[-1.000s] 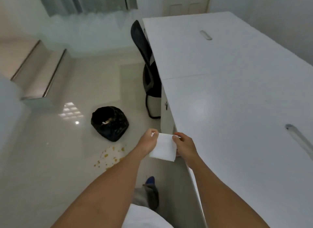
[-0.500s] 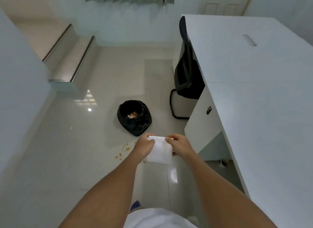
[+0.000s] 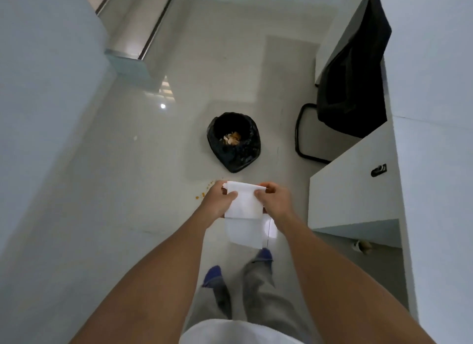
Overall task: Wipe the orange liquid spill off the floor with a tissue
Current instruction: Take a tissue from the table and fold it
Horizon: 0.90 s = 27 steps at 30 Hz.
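Both hands are raised in front of the body, holding one white folded paper tissue between them. The left hand pinches the tissue's left edge, thumb on the near face and fingers curled behind; the right hand grips the right edge the same way. Both are closed on the sheet — the top edge is rolled over, and a lower layer hangs free below the hands.

The scattered orange liquid droplets lie on the glossy pale tiled floor, just left of and partly hidden behind the left hand. The tissue is in the air, not touching the floor.

Beyond the spill, near it, stands a small round bin lined with a black plastic bag, with some pale scraps inside. To the right — a white desk with a black chair pushed under it. Blue-toed feet and grey trouser legs show below the tissue.
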Motion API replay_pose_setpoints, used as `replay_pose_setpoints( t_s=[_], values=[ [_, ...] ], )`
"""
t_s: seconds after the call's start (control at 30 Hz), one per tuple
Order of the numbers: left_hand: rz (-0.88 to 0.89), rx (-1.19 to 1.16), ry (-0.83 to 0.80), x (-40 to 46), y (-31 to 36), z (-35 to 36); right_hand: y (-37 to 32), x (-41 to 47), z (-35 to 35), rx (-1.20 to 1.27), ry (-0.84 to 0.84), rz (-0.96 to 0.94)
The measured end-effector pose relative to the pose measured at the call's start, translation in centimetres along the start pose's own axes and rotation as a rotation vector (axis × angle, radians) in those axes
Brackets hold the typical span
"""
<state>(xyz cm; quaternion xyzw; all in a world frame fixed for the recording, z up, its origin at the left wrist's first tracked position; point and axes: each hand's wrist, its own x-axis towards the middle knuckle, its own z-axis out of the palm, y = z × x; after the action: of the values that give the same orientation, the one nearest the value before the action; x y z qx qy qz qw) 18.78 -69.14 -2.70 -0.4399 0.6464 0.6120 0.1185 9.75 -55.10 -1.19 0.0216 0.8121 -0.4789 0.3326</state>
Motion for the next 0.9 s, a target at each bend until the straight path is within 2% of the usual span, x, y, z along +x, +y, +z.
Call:
replay_pose_setpoints(
  t_s=[0.2, 0.4, 0.53, 0.7, 0.8, 0.9],
  values=[
    [-0.262, -0.278, -0.088, 4.5, 1.3, 0.9, 0.4, 6.7, 1.1, -0.007, -0.063, -0.009],
    [-0.336, -0.443, -0.112, 14.9, -0.7, 2.6, 4.7, 15.5, 3.0, 0.012, -0.041, -0.064],
    [-0.307, -0.462, -0.054, 24.6, -5.5, 3.9, 10.4, 23.2, 6.4, 0.027, -0.059, -0.101],
    [-0.179, -0.529, 0.008, 37.5, -15.2, 6.6, 21.0, 33.3, 11.7, 0.164, -0.048, -0.174],
    [-0.094, -0.492, -0.007, 44.8, -21.8, 9.1, 28.1, 40.0, 14.8, 0.165, 0.019, -0.119],
    [0.012, -0.498, -0.016, 50.9, -27.1, 11.5, 33.9, 46.1, 17.3, 0.190, -0.082, 0.002]
  ],
)
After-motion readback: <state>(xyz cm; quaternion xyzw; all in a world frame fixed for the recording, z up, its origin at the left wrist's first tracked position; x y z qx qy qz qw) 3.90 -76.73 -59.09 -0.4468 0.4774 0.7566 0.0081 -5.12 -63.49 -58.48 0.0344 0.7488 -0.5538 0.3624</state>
